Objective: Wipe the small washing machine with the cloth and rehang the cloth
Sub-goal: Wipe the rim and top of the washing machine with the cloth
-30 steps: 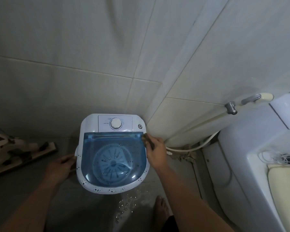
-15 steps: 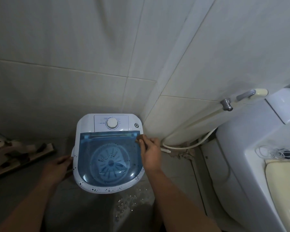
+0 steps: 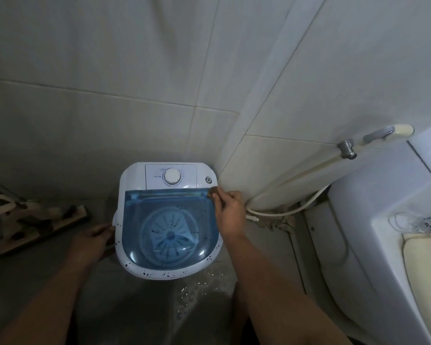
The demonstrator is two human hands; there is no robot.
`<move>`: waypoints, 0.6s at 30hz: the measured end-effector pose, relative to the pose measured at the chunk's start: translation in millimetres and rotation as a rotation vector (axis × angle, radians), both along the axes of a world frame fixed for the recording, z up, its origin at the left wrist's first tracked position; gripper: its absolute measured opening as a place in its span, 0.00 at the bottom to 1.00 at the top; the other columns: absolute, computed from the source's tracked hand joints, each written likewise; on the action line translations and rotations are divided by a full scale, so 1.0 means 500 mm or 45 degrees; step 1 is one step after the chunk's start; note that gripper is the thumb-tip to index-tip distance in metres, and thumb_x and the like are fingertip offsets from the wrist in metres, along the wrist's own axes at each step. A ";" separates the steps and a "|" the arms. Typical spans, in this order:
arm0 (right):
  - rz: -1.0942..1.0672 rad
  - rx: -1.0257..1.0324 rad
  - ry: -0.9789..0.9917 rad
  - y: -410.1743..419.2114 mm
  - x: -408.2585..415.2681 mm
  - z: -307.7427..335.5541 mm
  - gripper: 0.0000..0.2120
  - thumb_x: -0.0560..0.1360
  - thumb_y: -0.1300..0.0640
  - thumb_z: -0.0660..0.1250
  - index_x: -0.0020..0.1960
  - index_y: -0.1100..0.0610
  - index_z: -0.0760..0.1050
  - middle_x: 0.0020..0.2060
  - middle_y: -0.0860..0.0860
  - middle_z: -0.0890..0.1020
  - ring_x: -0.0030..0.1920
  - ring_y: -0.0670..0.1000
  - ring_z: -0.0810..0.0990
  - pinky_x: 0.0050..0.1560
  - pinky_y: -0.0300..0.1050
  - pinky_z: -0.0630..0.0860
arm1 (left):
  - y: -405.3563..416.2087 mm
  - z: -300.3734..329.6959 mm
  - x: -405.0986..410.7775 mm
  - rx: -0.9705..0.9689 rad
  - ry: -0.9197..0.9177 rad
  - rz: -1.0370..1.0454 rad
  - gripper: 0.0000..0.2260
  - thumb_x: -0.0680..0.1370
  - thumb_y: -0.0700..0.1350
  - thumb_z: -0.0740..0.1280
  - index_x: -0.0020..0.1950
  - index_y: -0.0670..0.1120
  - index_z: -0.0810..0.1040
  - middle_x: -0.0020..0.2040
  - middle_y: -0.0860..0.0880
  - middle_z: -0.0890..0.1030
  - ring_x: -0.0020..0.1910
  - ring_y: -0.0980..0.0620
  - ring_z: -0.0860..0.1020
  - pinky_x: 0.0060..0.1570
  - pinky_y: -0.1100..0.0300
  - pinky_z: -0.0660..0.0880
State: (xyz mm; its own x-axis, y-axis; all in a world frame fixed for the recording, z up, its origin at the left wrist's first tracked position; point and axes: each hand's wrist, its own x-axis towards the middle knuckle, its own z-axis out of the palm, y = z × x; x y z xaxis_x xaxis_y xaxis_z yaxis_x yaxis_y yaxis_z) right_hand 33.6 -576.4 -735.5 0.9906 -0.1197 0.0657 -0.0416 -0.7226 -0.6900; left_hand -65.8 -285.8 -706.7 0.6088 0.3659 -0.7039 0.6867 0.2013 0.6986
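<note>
White plastic, speckled with dark spots along its front rim, the small top-loading washing machine (image 3: 168, 220) with its translucent blue lid sits on the floor in the tiled corner, between the two hands. The right hand (image 3: 229, 212) rests against the machine's right edge, fingers curled and pinching something small and dark at the lid's far right corner; whether that is a bunched cloth cannot be told, and no cloth is plainly visible anywhere. The left hand (image 3: 93, 241) lies on the opposite side, fingertips touching the machine's left wall, fingers loosely bent and holding nothing that shows. Judging by the spots on the rim and lid, the wiping is at best barely begun, and rehanging remains entirely ahead. Past the right hand, a pale hose (image 3: 288, 211) trails along the wall base toward a white toilet (image 3: 383, 235); beyond the left hand lies a flat mop head (image 3: 41, 229). Compared with half a second ago, both hands keep nearly the same places on the machine, the right thumb and forefinger reaching slightly further toward the hinge corner.
</note>
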 end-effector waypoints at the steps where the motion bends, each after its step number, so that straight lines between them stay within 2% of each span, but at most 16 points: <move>1: -0.003 0.002 -0.008 -0.002 -0.013 -0.003 0.15 0.83 0.55 0.67 0.68 0.56 0.80 0.53 0.51 0.73 0.48 0.48 0.76 0.56 0.31 0.70 | -0.001 0.000 0.000 -0.006 -0.004 0.007 0.14 0.80 0.40 0.65 0.65 0.39 0.77 0.58 0.38 0.81 0.53 0.41 0.80 0.52 0.49 0.76; 3: -0.009 0.005 -0.025 -0.008 -0.050 -0.010 0.15 0.82 0.55 0.68 0.68 0.54 0.80 0.53 0.50 0.73 0.48 0.47 0.77 0.57 0.33 0.73 | -0.005 0.005 -0.001 0.015 -0.001 -0.003 0.13 0.80 0.40 0.64 0.64 0.40 0.77 0.58 0.40 0.81 0.50 0.43 0.80 0.52 0.51 0.75; 6: -0.061 0.117 -0.085 -0.013 -0.141 -0.027 0.15 0.81 0.57 0.69 0.68 0.53 0.80 0.52 0.48 0.73 0.48 0.39 0.76 0.57 0.26 0.70 | -0.011 0.007 -0.004 0.050 -0.014 -0.007 0.14 0.80 0.40 0.64 0.66 0.40 0.76 0.62 0.39 0.79 0.50 0.46 0.78 0.51 0.54 0.74; 9: -0.070 0.254 -0.037 -0.027 -0.221 -0.031 0.15 0.81 0.56 0.69 0.67 0.51 0.80 0.53 0.44 0.73 0.53 0.40 0.77 0.59 0.32 0.74 | -0.022 0.020 -0.006 0.064 -0.046 0.000 0.15 0.81 0.39 0.63 0.68 0.40 0.74 0.60 0.44 0.78 0.48 0.47 0.76 0.38 0.68 0.77; 10: -0.044 0.278 -0.009 -0.034 -0.219 -0.023 0.15 0.81 0.56 0.70 0.67 0.51 0.81 0.53 0.44 0.73 0.53 0.41 0.78 0.60 0.35 0.76 | -0.021 0.021 -0.005 0.057 -0.048 -0.005 0.16 0.80 0.39 0.63 0.68 0.39 0.74 0.60 0.44 0.78 0.47 0.47 0.76 0.38 0.67 0.77; 12: -0.011 0.256 0.046 -0.048 -0.171 -0.002 0.14 0.81 0.56 0.70 0.65 0.54 0.82 0.52 0.49 0.75 0.50 0.42 0.78 0.61 0.40 0.77 | -0.015 0.012 -0.004 0.058 -0.039 -0.016 0.16 0.80 0.40 0.64 0.67 0.40 0.75 0.62 0.41 0.79 0.50 0.46 0.78 0.50 0.57 0.76; 14: -0.082 0.225 0.029 -0.059 -0.092 0.017 0.14 0.81 0.56 0.70 0.65 0.57 0.83 0.53 0.55 0.78 0.48 0.45 0.79 0.60 0.35 0.76 | -0.008 0.006 -0.005 0.054 -0.039 -0.014 0.15 0.79 0.41 0.66 0.66 0.42 0.76 0.60 0.43 0.80 0.52 0.46 0.79 0.56 0.51 0.75; 16: -0.119 0.177 0.003 -0.057 -0.027 0.025 0.14 0.81 0.54 0.69 0.65 0.58 0.83 0.54 0.58 0.79 0.50 0.50 0.80 0.58 0.28 0.72 | 0.000 0.000 -0.006 0.066 -0.036 -0.023 0.15 0.78 0.44 0.68 0.64 0.46 0.78 0.57 0.46 0.81 0.54 0.46 0.80 0.60 0.48 0.75; 18: -0.028 0.075 0.043 -0.038 -0.011 0.011 0.15 0.82 0.52 0.68 0.66 0.55 0.82 0.55 0.57 0.77 0.51 0.53 0.81 0.59 0.35 0.74 | 0.010 -0.016 -0.005 0.079 -0.023 -0.036 0.14 0.77 0.45 0.68 0.63 0.48 0.79 0.57 0.47 0.81 0.54 0.45 0.80 0.62 0.46 0.75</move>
State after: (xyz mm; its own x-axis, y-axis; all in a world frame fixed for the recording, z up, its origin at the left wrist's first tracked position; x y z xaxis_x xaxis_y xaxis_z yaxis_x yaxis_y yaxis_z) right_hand 28.0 -595.6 -729.9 0.9892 -0.1445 0.0248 -0.0810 -0.6795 -0.7291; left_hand -68.3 -280.8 -714.9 0.6322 0.3911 -0.6688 0.6784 0.1375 0.7217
